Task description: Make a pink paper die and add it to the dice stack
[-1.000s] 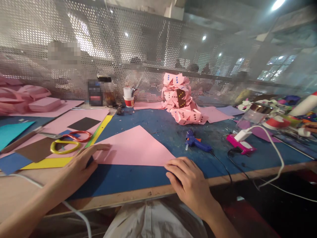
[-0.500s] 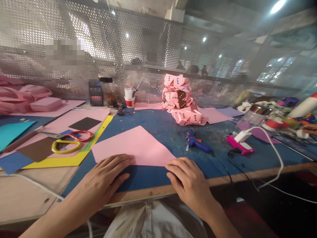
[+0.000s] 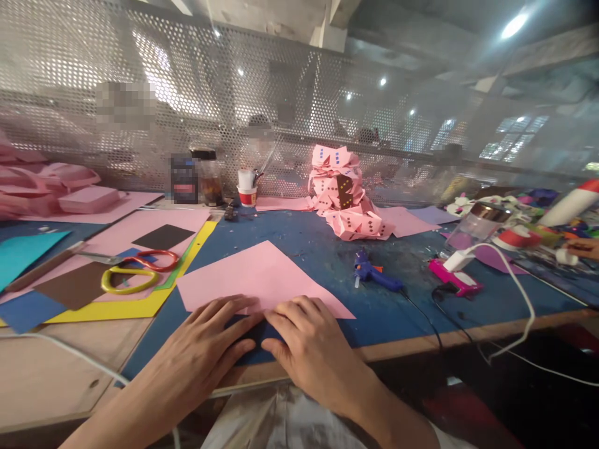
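Note:
A sheet of pink paper (image 3: 266, 274) lies on the blue mat, its far corner pointing away from me and its near edge running along my fingers. My left hand (image 3: 218, 330) rests on that near edge with fingers stretched out flat. Close beside it, my right hand (image 3: 304, 337) presses its fingertips on the edge near the middle, fingers extended and thumb apart. The two hands' fingertips almost meet. The paper under the fingers is hidden.
Scissors with red and yellow handles (image 3: 131, 277) lie on coloured sheets at left. A blue glue gun (image 3: 377, 274) and a pink power strip (image 3: 453, 277) with cords lie at right. Behind stands a stack of folded pink paper pieces (image 3: 339, 187). A red and white cup (image 3: 247, 194) stands near the mesh.
My right hand has moved left along the paper's near edge, from its right corner to beside my left hand. That right corner now shows uncovered. The left hand stays on the edge.

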Action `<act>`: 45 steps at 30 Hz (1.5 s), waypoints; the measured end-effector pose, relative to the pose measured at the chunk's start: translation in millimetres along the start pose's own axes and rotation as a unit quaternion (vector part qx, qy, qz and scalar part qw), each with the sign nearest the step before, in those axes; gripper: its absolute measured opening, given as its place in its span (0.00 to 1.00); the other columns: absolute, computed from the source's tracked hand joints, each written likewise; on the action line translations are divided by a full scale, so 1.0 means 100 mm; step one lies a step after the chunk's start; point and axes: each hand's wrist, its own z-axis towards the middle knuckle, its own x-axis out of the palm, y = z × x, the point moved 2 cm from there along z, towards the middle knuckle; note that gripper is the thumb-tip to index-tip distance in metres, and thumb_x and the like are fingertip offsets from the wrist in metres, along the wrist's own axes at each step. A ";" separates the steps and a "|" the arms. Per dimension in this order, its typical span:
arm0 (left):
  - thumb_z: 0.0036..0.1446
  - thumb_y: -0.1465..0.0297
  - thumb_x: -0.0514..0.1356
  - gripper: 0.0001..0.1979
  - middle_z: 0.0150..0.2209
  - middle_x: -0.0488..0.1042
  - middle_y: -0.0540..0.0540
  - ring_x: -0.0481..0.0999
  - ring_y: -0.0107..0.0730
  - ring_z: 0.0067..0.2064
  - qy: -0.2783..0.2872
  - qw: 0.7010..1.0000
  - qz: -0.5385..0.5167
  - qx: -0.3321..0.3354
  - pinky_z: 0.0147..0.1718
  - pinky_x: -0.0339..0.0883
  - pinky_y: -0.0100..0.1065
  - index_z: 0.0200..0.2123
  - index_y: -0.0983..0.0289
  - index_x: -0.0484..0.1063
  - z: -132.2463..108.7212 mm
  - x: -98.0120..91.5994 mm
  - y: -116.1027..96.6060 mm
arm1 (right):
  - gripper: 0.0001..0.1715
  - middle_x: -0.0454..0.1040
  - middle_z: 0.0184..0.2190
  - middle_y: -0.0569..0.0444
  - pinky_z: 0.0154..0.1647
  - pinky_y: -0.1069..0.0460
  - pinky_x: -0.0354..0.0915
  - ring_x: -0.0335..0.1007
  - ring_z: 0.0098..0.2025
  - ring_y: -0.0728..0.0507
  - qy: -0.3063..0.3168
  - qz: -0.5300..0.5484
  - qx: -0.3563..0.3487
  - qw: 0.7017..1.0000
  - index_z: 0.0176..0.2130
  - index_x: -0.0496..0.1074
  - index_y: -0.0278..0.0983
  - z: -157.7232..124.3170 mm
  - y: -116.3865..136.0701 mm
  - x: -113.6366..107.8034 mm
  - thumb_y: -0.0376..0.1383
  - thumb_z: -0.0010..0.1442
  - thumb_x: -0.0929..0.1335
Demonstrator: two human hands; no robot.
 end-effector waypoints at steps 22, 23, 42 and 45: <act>0.67 0.58 0.55 0.24 0.64 0.68 0.49 0.70 0.43 0.61 0.006 1.000 0.009 -0.016 0.57 0.68 0.42 0.65 0.46 0.62 0.00 -0.02 0.00 | 0.11 0.76 0.47 0.51 0.50 0.44 0.67 0.68 0.48 0.41 -0.068 -0.033 0.070 0.995 0.49 0.74 0.40 -0.53 -0.41 -0.25 0.35 0.69 0.65; 0.67 0.58 0.55 0.25 0.64 0.68 0.50 0.70 0.43 0.61 0.004 1.000 0.010 -0.017 0.58 0.68 0.43 0.66 0.46 0.62 0.00 -0.02 0.00 | 0.11 0.77 0.46 0.51 0.50 0.44 0.67 0.69 0.48 0.41 -0.075 -0.036 0.075 0.994 0.49 0.75 0.40 -0.57 -0.44 -0.27 0.34 0.69 0.65; 0.67 0.56 0.51 0.32 0.67 0.63 0.49 0.68 0.47 0.64 -0.046 0.996 0.042 -0.065 0.61 0.67 0.50 0.72 0.48 0.48 -0.31 0.02 0.21 | 0.13 0.78 0.46 0.50 0.50 0.43 0.67 0.70 0.48 0.41 -0.138 -0.030 0.074 0.987 0.49 0.76 0.41 -0.70 -0.59 -0.24 0.32 0.68 0.65; 0.66 0.55 0.53 0.33 0.69 0.61 0.50 0.67 0.49 0.65 -0.035 0.995 0.051 -0.084 0.61 0.67 0.52 0.72 0.48 0.47 -0.39 0.01 0.26 | 0.13 0.78 0.46 0.50 0.50 0.43 0.67 0.70 0.48 0.41 -0.138 -0.030 0.073 0.987 0.49 0.76 0.41 -0.70 -0.59 -0.23 0.32 0.68 0.65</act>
